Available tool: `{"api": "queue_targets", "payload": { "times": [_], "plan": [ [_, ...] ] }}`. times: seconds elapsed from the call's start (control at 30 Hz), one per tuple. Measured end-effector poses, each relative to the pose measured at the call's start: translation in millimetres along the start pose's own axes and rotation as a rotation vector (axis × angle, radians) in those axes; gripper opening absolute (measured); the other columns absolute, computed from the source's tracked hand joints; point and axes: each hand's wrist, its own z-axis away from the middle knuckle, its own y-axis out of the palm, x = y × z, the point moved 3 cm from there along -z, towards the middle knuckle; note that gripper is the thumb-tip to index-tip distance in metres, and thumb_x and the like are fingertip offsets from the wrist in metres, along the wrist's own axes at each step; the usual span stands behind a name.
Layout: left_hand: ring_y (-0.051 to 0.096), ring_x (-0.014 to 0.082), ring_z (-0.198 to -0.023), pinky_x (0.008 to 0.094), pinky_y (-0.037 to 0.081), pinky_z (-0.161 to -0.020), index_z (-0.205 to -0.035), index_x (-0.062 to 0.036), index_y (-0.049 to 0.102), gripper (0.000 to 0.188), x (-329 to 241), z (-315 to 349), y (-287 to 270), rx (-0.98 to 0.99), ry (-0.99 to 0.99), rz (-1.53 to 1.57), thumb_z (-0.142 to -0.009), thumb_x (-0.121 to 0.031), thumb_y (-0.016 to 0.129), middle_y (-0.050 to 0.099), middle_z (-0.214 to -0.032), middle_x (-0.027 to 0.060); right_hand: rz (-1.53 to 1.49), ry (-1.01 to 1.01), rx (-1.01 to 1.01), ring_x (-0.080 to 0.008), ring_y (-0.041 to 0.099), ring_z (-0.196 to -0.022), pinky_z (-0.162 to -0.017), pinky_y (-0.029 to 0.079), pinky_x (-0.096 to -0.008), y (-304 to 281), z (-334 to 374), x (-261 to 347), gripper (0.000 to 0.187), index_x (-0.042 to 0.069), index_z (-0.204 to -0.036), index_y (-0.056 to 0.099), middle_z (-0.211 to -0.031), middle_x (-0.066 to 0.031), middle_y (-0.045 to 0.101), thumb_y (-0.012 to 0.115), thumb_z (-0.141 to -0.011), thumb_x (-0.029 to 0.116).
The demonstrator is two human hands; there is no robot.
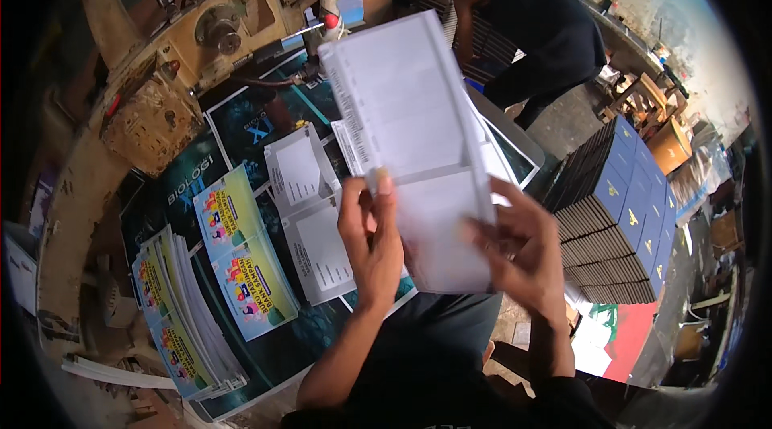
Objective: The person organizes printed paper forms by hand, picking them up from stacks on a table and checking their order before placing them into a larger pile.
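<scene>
The left hand (371,240) pinches the left edge of a white paper stack (410,107), thumb in front. The right hand (524,256) is at the lower right edge, but it's blurry, so I can't tell if it pinches. The stack is up above dark sheets (173,212). Yellow covers (249,268) lie left; blue books (623,212) are piled right.

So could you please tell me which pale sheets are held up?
The raised sheets in the left hand; the greyish sheets to their left lie flat on dark printed posters.
</scene>
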Motion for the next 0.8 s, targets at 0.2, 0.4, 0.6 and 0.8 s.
{"api": "queue_targets", "payload": {
  "times": [0.2,0.4,0.6,0.8],
  "plan": [
    [0.057,0.0324,-0.105,0.0427,0.047,-0.090,-0.103,-0.0040,0.058,0.038,22.4,-8.3,5.7,0.517,0.348,-0.680,-0.081,-0.024,0.081,0.059,-0.105,0.0134,0.237,-0.037,-0.289,-0.0128,0.068,-0.082,-0.070,0.052,-0.0258,-96.3,-51.7,-23.1,0.041,-0.004,-0.132,0.058,-0.093,-0.0107,0.071,0.066,-0.097,0.015],
    [0.053,0.0362,-0.110,0.0451,0.045,-0.096,-0.103,-0.0010,0.057,0.049,47.9,18.8,14.9,0.683,0.201,-0.843,-0.074,-0.025,0.087,0.055,-0.109,0.0151,0.235,0.210,-0.092,-0.0165,0.066,-0.094,-0.080,0.051,-0.0289,-136.9,-75.1,-137.4,0.049,-0.004,-0.133,0.058,-0.103,-0.0155,0.071,0.070,-0.091,0.017],
    [0.068,0.0311,-0.092,0.0375,0.053,-0.085,-0.096,0.0058,0.067,0.026,43.9,21.2,-2.4,0.585,0.182,-0.720,-0.081,-0.009,0.081,0.069,-0.098,0.0171,0.277,0.267,-0.025,-0.0149,0.066,-0.091,-0.079,0.051,-0.0279,-121.0,-79.5,-137.9,0.046,0.000,-0.134,0.059,-0.103,-0.0149,0.071,0.070,-0.091,0.013],
    [0.071,0.0226,-0.098,0.0326,0.058,-0.082,-0.084,0.0070,0.072,0.015,42.9,30.6,-21.9,0.304,-0.178,-0.149,-0.080,-0.003,0.083,0.073,-0.106,0.0213,0.010,0.164,-0.132,-0.0166,0.067,-0.091,-0.079,0.054,-0.0294,-109.6,-85.4,-103.3,0.059,-0.001,-0.143,0.051,-0.107,-0.0147,0.071,0.073,-0.089,0.008]
  ]
}}
